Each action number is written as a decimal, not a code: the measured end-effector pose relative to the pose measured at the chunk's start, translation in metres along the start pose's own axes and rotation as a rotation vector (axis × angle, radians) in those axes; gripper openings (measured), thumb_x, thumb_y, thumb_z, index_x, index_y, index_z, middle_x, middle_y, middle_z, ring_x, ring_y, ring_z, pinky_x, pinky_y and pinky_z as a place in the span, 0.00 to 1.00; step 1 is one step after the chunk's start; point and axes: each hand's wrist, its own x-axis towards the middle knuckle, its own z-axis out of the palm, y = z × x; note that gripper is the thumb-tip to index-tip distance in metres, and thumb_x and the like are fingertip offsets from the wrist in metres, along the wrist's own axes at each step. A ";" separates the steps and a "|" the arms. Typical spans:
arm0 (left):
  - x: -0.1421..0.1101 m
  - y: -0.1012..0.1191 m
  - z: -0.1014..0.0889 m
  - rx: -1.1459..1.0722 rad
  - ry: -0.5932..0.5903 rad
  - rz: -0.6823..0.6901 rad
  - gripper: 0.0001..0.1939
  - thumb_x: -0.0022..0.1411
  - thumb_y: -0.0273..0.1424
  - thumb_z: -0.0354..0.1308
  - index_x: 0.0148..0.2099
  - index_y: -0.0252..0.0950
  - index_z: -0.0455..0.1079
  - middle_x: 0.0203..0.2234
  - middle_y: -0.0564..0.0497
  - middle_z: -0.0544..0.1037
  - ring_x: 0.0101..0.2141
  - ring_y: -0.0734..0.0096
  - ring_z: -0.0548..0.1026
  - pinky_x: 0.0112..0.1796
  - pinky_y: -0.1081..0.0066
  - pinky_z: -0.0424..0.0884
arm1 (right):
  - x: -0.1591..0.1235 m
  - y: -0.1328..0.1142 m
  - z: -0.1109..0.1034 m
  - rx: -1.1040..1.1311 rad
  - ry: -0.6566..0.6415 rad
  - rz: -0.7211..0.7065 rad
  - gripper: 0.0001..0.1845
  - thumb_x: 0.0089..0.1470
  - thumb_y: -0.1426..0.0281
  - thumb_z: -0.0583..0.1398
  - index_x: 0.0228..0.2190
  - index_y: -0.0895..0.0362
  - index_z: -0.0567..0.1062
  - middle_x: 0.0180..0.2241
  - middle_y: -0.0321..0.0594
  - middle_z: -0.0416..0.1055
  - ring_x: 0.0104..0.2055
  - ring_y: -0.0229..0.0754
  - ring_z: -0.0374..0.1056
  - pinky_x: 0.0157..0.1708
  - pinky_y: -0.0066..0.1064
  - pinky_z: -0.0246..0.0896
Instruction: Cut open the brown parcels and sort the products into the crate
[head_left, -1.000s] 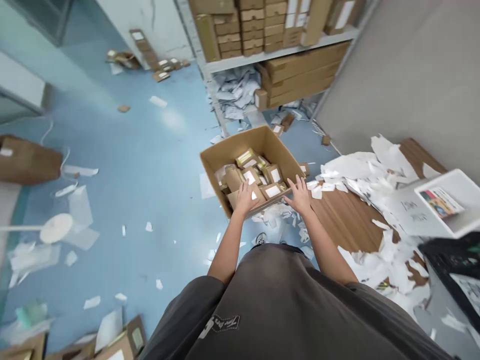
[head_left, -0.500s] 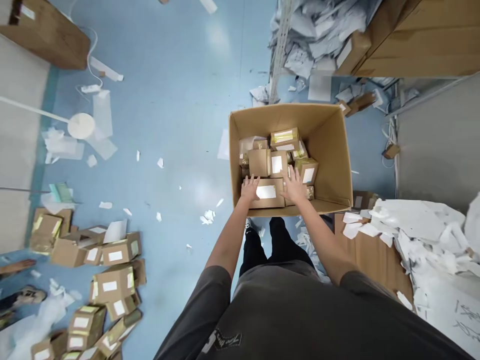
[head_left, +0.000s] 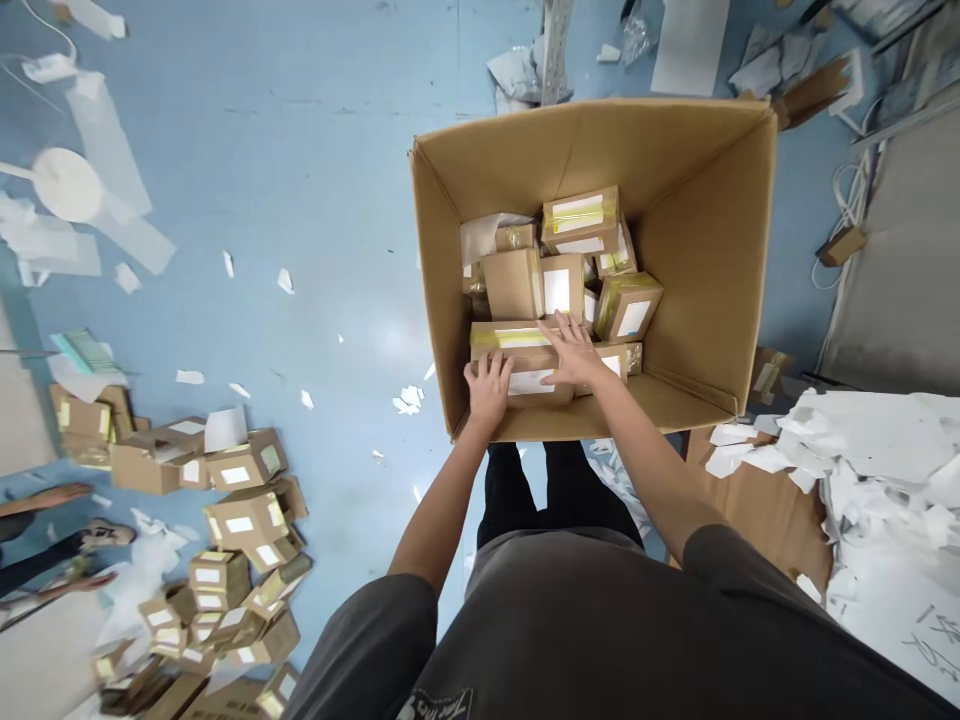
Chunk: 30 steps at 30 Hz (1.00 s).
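In front of me stands a large open carton (head_left: 697, 240), holding several small taped cardboard boxes with white labels. Both my hands reach in over its near wall. Fingers apart, my left hand (head_left: 487, 392) rests on the left part of a small cardboard box (head_left: 536, 385) close to that wall. Over the right part of the same box lies my right hand (head_left: 574, 352), open with fingers spread; its fingertips reach a yellow-taped face (head_left: 510, 338). Whether that face belongs to the same box I cannot tell. Another small box (head_left: 631, 305) sits right of my right hand.
Many small boxes (head_left: 240, 520) are heaped on the blue floor at lower left, beside another person's arm (head_left: 49, 498) and shoe. Torn paper (head_left: 885, 450) covers a brown wooden surface (head_left: 772, 510) at right. A metal shelf post (head_left: 556, 50) rises behind the carton.
My view has tilted down and come closer to the carton. Both hands have stayed on the near small box, the right one now more toward its middle. A yellow-taped face now shows there.
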 end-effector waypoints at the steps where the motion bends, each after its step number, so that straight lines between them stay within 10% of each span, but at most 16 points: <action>1: -0.009 0.000 -0.001 -0.006 -0.006 0.004 0.38 0.73 0.29 0.52 0.81 0.50 0.52 0.77 0.44 0.60 0.76 0.40 0.51 0.71 0.35 0.47 | 0.004 0.001 0.001 0.000 -0.030 -0.015 0.84 0.40 0.44 0.78 0.79 0.42 0.32 0.80 0.39 0.11 0.79 0.76 0.11 0.74 0.71 0.26; 14: -0.038 0.007 -0.021 0.063 -0.121 0.034 0.35 0.70 0.29 0.57 0.76 0.53 0.62 0.72 0.45 0.67 0.72 0.40 0.59 0.67 0.38 0.58 | 0.030 -0.003 0.038 -0.032 -0.202 -0.035 0.92 0.30 0.44 0.80 0.79 0.44 0.30 0.79 0.49 0.10 0.79 0.78 0.11 0.72 0.71 0.13; 22: 0.072 -0.021 -0.037 0.127 -0.255 0.064 0.81 0.36 0.51 0.84 0.83 0.47 0.42 0.82 0.41 0.36 0.77 0.24 0.30 0.73 0.34 0.41 | 0.010 -0.021 0.049 -0.070 -0.121 0.015 0.87 0.34 0.46 0.80 0.79 0.44 0.34 0.80 0.50 0.12 0.79 0.77 0.12 0.71 0.75 0.12; 30: 0.091 -0.028 -0.016 0.105 -0.422 0.153 0.83 0.28 0.52 0.86 0.82 0.51 0.47 0.81 0.40 0.37 0.76 0.22 0.26 0.69 0.24 0.30 | -0.008 -0.030 0.055 -0.077 -0.094 0.034 0.86 0.38 0.48 0.80 0.79 0.44 0.33 0.79 0.49 0.09 0.79 0.71 0.09 0.72 0.71 0.12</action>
